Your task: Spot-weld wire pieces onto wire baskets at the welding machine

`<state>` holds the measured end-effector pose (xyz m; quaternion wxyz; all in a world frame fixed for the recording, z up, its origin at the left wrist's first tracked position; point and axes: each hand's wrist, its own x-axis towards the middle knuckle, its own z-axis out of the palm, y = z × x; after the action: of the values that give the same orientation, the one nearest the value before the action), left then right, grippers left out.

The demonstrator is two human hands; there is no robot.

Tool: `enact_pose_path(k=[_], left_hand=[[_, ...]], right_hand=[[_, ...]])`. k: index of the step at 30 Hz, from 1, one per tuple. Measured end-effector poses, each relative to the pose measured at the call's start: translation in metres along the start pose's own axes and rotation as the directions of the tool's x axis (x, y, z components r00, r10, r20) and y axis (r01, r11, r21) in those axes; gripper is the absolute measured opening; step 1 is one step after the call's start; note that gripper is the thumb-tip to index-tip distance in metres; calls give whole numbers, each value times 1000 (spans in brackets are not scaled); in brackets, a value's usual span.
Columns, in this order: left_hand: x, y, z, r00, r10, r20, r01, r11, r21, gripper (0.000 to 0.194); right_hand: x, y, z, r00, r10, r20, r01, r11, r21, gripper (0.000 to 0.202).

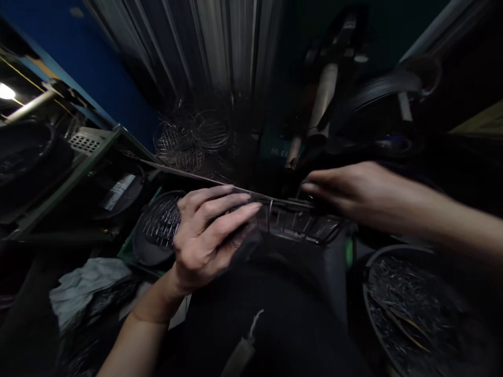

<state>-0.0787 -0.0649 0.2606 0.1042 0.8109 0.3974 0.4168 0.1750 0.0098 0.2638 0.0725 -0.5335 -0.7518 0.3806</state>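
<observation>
My left hand (204, 230) lies palm down over a dark block, its fingers stretched along a long thin metal strip (176, 172) that runs from the upper left to the middle. My right hand (346, 191) reaches in from the right and pinches the strip's right end above a dark slotted metal fixture (302, 222). The scene is dim and the exact grip of the left fingers is hard to see.
A round tub (416, 303) of thin metal pieces stands at the lower right. A dark bowl (157, 225) of wires sits left of my left hand. Wire rings (192, 139) pile behind. A metal shelf (66, 178) is at the left, crumpled cloth (86, 288) below it.
</observation>
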Motion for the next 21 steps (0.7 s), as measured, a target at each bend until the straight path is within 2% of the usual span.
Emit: enact_pose_path(k=[1, 3, 5, 8, 11, 15, 19, 21], left_hand=[[-3, 1, 3, 999, -3, 43, 3, 1000, 3, 25], [-12, -1, 18, 988, -17, 153, 17, 1000, 3, 24], [-22, -6, 40, 966, -7, 258, 11, 1000, -15, 21], [-35, -16, 72, 911, 87, 404, -92, 996, -6, 20], [-41, -23, 93, 870, 149, 470, -180, 983, 21, 26], [-42, -27, 109, 875, 183, 449, -222, 974, 37, 26], [-42, -27, 121, 886, 229, 404, -258, 966, 18, 20], [-40, -25, 127, 871, 250, 423, -270, 963, -13, 20]], right_hand=[[2, 4, 16, 993, 13, 113, -15, 1000, 16, 40], [8, 15, 46, 945, 53, 323, -65, 998, 27, 37], [12, 27, 68, 921, 44, 387, -79, 994, 75, 43], [15, 41, 83, 932, 19, 362, -72, 988, 133, 54], [11, 50, 87, 927, 61, 370, -127, 980, 156, 53], [5, 60, 93, 931, 79, 357, -167, 961, 222, 46], [-1, 70, 99, 950, 129, 283, -197, 954, 228, 42], [-8, 74, 98, 959, 152, 241, -210, 949, 237, 38]])
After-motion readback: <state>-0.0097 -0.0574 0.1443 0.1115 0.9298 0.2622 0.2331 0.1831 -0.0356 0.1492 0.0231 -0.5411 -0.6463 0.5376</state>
